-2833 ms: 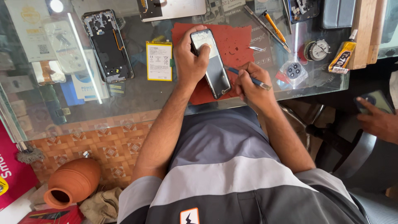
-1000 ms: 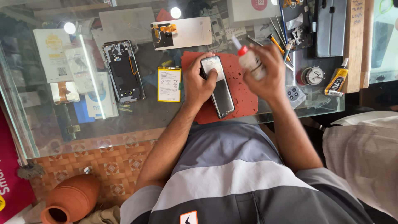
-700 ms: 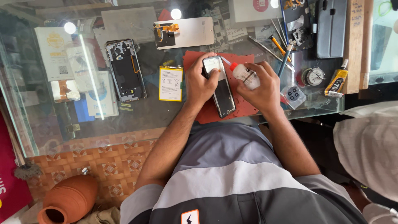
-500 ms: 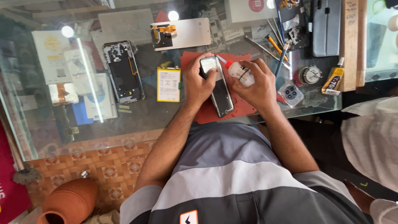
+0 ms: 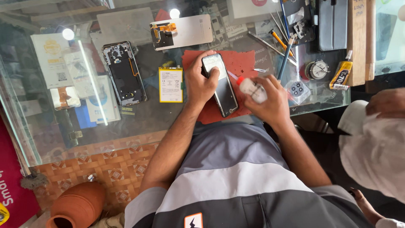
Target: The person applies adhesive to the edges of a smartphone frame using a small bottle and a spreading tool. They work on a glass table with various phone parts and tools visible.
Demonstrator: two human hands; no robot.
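I am viewing the glass table (image 5: pixel 126 122) from above; it is carrying a red mat (image 5: pixel 244 67) near its front edge; an opened phone frame (image 5: pixel 124 74) and a yellow battery (image 5: pixel 171 84) are lying to the left of the mat; my left hand (image 5: pixel 201 82) is gripping the dark phone (image 5: pixel 220 84), which is lying lengthwise on the mat; my right hand (image 5: pixel 272 101) is closing around a small white bottle (image 5: pixel 252 88) with a red cap, its thin nozzle pointing toward the phone's edge.
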